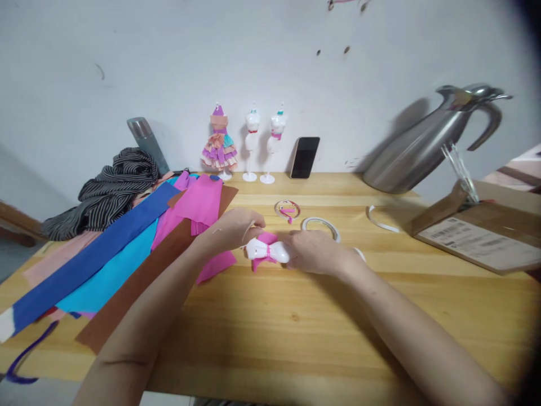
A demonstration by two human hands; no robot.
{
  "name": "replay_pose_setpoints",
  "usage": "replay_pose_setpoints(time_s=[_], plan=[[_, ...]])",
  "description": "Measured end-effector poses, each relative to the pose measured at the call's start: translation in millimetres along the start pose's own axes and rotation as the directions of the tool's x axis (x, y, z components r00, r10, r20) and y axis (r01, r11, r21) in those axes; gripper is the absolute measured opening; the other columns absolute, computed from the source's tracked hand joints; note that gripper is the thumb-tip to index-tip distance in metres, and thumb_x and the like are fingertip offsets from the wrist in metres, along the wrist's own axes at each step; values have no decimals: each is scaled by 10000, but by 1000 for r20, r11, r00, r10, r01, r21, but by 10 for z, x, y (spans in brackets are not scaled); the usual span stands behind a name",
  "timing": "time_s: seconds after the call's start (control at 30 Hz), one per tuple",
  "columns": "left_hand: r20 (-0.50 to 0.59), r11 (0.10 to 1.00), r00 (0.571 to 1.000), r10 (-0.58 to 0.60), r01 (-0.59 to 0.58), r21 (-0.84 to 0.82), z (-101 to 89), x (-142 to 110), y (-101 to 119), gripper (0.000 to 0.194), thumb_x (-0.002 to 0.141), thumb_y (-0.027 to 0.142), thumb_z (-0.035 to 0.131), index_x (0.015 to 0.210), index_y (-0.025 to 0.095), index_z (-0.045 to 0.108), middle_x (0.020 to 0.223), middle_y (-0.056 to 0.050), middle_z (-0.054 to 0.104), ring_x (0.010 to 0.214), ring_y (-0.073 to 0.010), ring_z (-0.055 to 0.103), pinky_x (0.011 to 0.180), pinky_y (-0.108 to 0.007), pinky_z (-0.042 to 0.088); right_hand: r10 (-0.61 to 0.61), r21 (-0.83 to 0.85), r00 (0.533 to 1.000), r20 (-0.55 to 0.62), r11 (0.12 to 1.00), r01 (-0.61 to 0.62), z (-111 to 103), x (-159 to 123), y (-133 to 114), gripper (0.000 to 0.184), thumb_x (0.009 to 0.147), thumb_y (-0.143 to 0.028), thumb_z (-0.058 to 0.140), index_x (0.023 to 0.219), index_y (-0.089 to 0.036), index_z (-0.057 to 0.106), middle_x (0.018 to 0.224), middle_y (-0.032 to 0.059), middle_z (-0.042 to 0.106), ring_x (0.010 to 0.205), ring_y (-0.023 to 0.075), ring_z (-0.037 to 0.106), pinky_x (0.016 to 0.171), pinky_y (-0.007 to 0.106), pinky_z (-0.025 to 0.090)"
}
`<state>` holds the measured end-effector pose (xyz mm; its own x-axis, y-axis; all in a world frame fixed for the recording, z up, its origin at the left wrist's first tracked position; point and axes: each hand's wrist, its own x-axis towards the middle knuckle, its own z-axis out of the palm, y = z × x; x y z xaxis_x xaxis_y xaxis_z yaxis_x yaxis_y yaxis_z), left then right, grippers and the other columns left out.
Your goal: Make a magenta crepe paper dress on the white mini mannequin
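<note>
A small white doll torso [267, 251] lies sideways on the wooden table [296, 332], with a pink paper strip wrapped round its waist. My right hand [311, 251] is closed on its right end. My left hand [233, 226] pinches the pink paper [220, 264] at the torso's left side. A roll of white tape [321, 224] lies just behind my right hand. A smaller clear tape ring [287, 209] with a pink scrap lies beyond it.
Long paper strips in blue [91, 256], cyan, brown [139, 282] and magenta [198, 206] spread over the left. A striped cloth [112, 189] is at the back left. Three mini mannequins [251, 141], a phone [304, 157], a steel jug [426, 141] and a cardboard box [477, 237] stand behind.
</note>
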<state>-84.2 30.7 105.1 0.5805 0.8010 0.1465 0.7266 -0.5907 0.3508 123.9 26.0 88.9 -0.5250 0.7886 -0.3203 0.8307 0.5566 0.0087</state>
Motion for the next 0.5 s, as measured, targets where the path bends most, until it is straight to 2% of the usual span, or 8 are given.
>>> replay_pose_setpoints(time_s=[0.2,0.33,0.4,0.43,0.5], plan=[[73,999,996,52,-51,-19,85,8,-82,186,852,188,516,834,163,700,800,-61,707,785,-173,633,726,-268,466,-27,31,999,-29,999,28,46,22,46,268,773,-327,660,1002,-187,665,995,120,725,912,287,684,633,295,401],[71,997,995,66,-68,36,65,0,-67,203,880,207,500,851,167,697,782,-53,698,783,-168,630,720,-263,464,-66,121,996,-56,990,72,19,-17,117,431,723,-317,717,1131,-208,630,1054,112,696,900,278,673,647,295,411],[94,990,995,33,-45,133,74,14,-20,202,885,200,501,841,158,693,794,-62,694,792,-177,630,715,-271,462,-58,159,984,-169,984,85,-7,-53,148,388,755,-316,694,1127,-215,641,1036,106,688,846,258,668,657,301,420],[112,980,994,11,-33,194,85,26,10,199,885,190,503,828,148,689,801,-70,693,793,-183,631,712,-278,460,-43,193,963,-268,976,97,-20,-72,151,329,787,-307,665,1101,-212,651,1018,103,686,808,239,662,660,303,425],[147,953,989,-6,-39,302,117,55,70,190,884,172,506,823,132,682,824,-83,692,795,-193,632,718,-290,456,-18,292,867,-499,938,188,-44,-107,125,225,844,-276,602,1045,-193,661,962,93,681,747,200,638,663,299,437]])
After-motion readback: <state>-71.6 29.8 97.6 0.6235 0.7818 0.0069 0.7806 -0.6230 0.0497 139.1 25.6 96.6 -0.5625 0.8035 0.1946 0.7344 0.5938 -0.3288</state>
